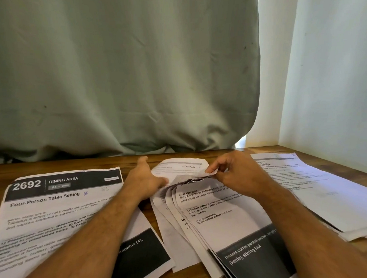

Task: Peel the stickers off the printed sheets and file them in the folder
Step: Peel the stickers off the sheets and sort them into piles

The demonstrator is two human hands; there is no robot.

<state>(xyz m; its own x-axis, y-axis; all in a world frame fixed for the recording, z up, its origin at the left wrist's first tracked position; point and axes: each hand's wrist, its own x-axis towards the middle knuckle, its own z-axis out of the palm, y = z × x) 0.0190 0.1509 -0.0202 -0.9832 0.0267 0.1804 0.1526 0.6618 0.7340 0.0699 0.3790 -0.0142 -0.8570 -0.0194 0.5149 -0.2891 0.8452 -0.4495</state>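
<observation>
Wooden table under fanned sheets; left hand, fingers straight, pins them so right hand can pinch up curled top edges.

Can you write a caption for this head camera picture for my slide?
Right hand pinches the top corners of fanned printed sheets; left hand steadies them.

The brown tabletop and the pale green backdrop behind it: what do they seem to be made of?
The brown tabletop looks like wood or wood-look laminate, with a matt finish: streaky grain shows, but I cannot tell which. The pale green backdrop looks like soft woven cloth: it hangs in creases and bunches where it meets the table.
</observation>
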